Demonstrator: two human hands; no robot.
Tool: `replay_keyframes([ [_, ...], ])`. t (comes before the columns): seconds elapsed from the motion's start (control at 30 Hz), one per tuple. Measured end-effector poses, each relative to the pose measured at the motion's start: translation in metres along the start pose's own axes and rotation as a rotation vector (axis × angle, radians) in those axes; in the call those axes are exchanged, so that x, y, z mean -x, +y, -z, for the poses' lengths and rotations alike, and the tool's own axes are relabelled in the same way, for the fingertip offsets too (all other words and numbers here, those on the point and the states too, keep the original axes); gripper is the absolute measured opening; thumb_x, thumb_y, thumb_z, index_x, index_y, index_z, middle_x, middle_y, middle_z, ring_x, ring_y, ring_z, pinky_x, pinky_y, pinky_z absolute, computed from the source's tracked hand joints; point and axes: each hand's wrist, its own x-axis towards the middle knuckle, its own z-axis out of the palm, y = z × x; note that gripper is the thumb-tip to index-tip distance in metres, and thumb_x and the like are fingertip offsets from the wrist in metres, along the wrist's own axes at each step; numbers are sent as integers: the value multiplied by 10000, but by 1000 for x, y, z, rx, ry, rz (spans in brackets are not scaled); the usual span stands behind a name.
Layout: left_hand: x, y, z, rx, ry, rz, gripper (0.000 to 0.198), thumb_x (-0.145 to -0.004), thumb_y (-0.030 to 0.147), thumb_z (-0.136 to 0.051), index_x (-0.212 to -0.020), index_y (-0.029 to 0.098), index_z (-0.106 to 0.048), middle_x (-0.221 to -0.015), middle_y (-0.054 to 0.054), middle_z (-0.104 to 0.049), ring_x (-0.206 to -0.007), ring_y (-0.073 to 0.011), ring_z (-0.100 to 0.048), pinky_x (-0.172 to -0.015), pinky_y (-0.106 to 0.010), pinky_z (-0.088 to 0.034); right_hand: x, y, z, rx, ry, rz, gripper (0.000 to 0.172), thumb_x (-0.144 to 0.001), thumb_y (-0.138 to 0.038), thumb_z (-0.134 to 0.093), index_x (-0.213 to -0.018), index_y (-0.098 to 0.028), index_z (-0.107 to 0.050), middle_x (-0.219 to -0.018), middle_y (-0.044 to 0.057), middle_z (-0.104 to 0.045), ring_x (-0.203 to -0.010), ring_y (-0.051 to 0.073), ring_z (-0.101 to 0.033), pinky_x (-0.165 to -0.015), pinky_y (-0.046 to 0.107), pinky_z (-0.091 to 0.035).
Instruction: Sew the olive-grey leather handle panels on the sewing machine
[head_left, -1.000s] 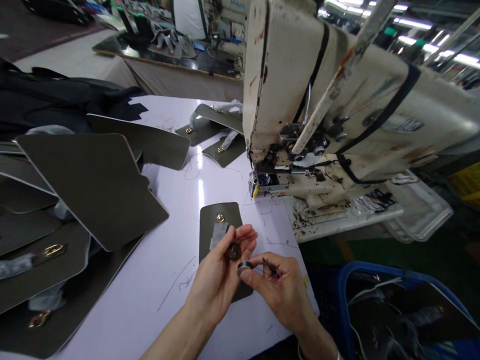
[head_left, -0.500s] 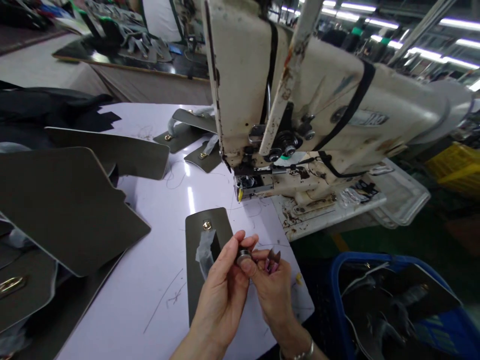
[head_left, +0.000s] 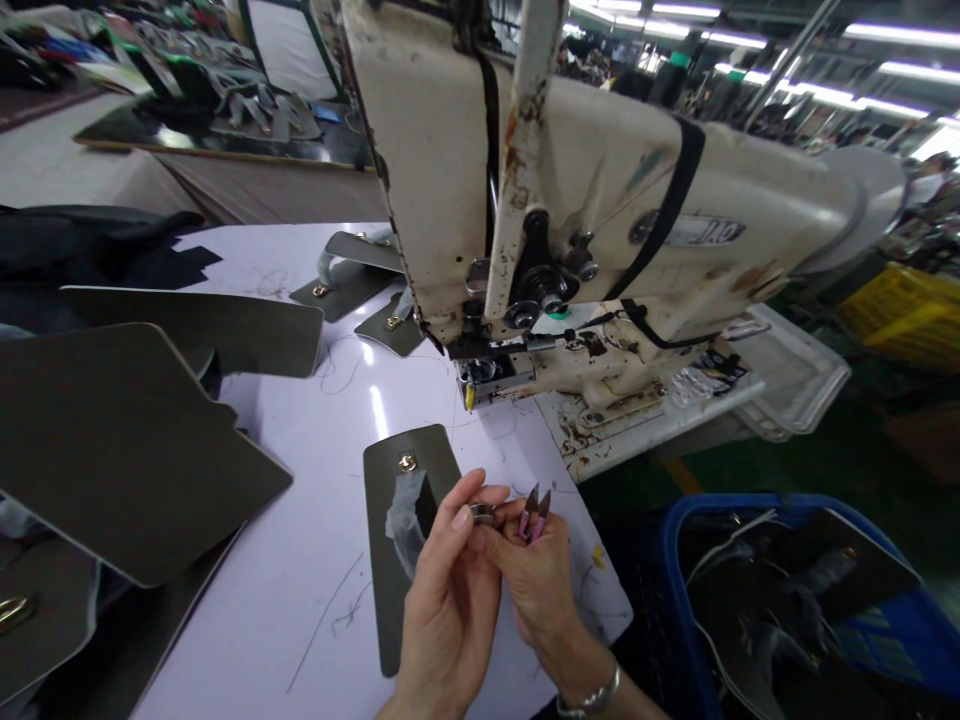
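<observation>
My left hand (head_left: 450, 590) and my right hand (head_left: 536, 580) meet low in the middle of the view, over the front edge of the white table (head_left: 300, 560). Both pinch a small round metal bobbin (head_left: 482, 513) between their fingertips. In my right hand there is also a small pair of pink-handled thread snips (head_left: 534, 512), blades pointing up. Under my hands lies a dark olive leather flap (head_left: 397, 540) with a brass stud and a strip of clear wrap. The worn cream sewing machine (head_left: 600, 220) stands just beyond.
Large olive leather panels (head_left: 127, 440) are stacked at the left. Smaller flaps (head_left: 345, 285) lie behind the machine head. A blue crate (head_left: 787, 600) of dark pieces sits at the lower right below the table. Another worktable (head_left: 225, 130) is at the far back.
My hands have come together: the bobbin, first held apart from the left hand's round part, is now pinched by both. The view has shifted, so the machine appears further left.
</observation>
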Motion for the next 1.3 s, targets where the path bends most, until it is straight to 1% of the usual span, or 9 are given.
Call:
replay_keyframes([
  [0.17, -6, 3, 0, 46, 19, 39, 184, -826, 177, -689, -998, 203, -750, -926, -48, -723, -917, -171, -696, -895, -317, -593, 0, -6, 4, 76, -83, 31, 220, -678, -286, -873, -724, -149, -707, -638, -18, -612, -569, 93, -489, -544, 208, -422],
  [0.3, -10, 7, 1, 70, 60, -3, 235, -777, 116, -667, -979, 184, -765, -902, -62, -746, -938, -189, -705, -862, -300, -601, 0, -4, 4, 152, -33, 29, 228, -663, -287, -877, -732, -153, -706, -657, -11, -610, -576, 96, -476, -544, 212, -416],
  [0.43, -8, 9, 1, 1, 29, -1, 330, -854, 224, -666, -1177, 258, -726, -1182, -73, -741, -1030, -194, -687, -893, -314, -589, 0, -2, 1, 175, 42, 23, 255, -644, -316, -882, -761, -165, -714, -566, -58, -444, -520, 78, -332, -466, 207, -291],
  [0.5, -6, 10, -1, -56, 5, -5, 409, -883, 283, -662, -1290, 325, -664, -1327, -54, -682, -1096, -184, -664, -908, -283, -571, 0, -3, 0, 159, 26, 45, 276, -652, -362, -879, -790, -171, -736, -550, -66, -372, -520, 83, -289, -463, 219, -259],
  [0.63, -5, 14, -1, -203, -22, -66, 465, -867, 307, -699, -1325, 354, -635, -1396, -28, -636, -1179, -168, -615, -951, -226, -522, -2, -9, 3, 105, -51, 74, 321, -663, -433, -873, -798, -172, -743, -547, -63, -329, -526, 91, -271, -482, 244, -236],
  [0.7, -6, 17, 1, -307, -22, -115, 437, -806, 286, -770, -1236, 298, -690, -1303, -40, -676, -1155, -166, -614, -943, -203, -508, -4, -14, 6, 125, -67, 86, 315, -688, -433, -864, -812, -172, -739, -543, -69, -316, -521, 84, -259, -485, 246, -215],
  [0.87, -14, 22, 11, -448, -51, -116, 323, -698, 296, -868, -965, 186, -724, -897, -17, -683, -810, -96, -611, -759, -144, -501, -7, -28, 14, 222, -126, 151, 269, -749, -409, -828, -834, -171, -736, -529, -87, -291, -503, 68, -261, -492, 234, -235],
  [1.1, -18, 24, 12, -369, -86, -40, 291, -766, 309, -816, -982, 163, -687, -878, -27, -655, -618, -57, -541, -594, -159, -476, -5, -28, 20, 159, -124, 178, 217, -754, -348, -822, -781, -170, -701, -534, -87, -327, -507, 66, -274, -497, 224, -269],
  [1.3, -15, 25, 7, -312, -109, 19, 273, -752, 259, -830, -962, 144, -698, -835, -16, -630, -597, -35, -504, -574, -129, -467, -9, -28, 19, -38, -118, 112, 266, -739, -354, -840, -716, -162, -658, -534, -89, -312, -480, 52, -245, -458, 224, -188],
])
